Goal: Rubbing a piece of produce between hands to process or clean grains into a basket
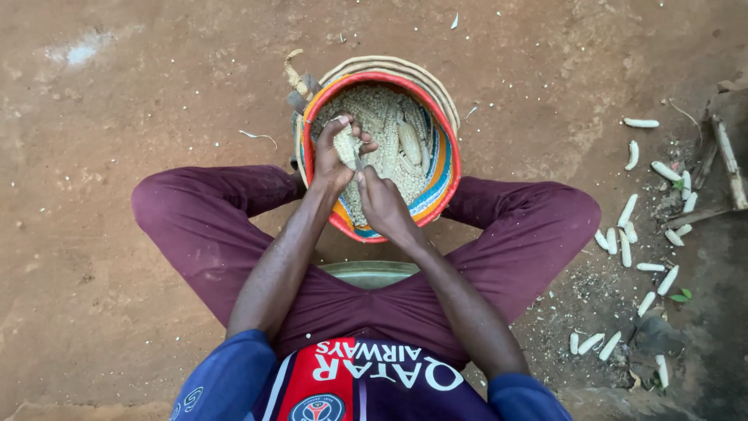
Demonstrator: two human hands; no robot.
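Left hand [333,156] grasping a maize cob [347,146] w/ fingers curled round it, over the woven basket [448,168] of kernels. Right hand [382,204] at 5 o'clock of the cob, clenched, thumb against cob's lower end. Bare cobs [628,210] lie at 3 o'clock on dirt

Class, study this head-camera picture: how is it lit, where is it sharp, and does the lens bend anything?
Head view: soft, even daylight, no hard shadows or glare; the left hand, right hand, corn cob and basket are sharp; the wide lens stretches the knees outward; the dark right edge by the stripped cobs loses detail.
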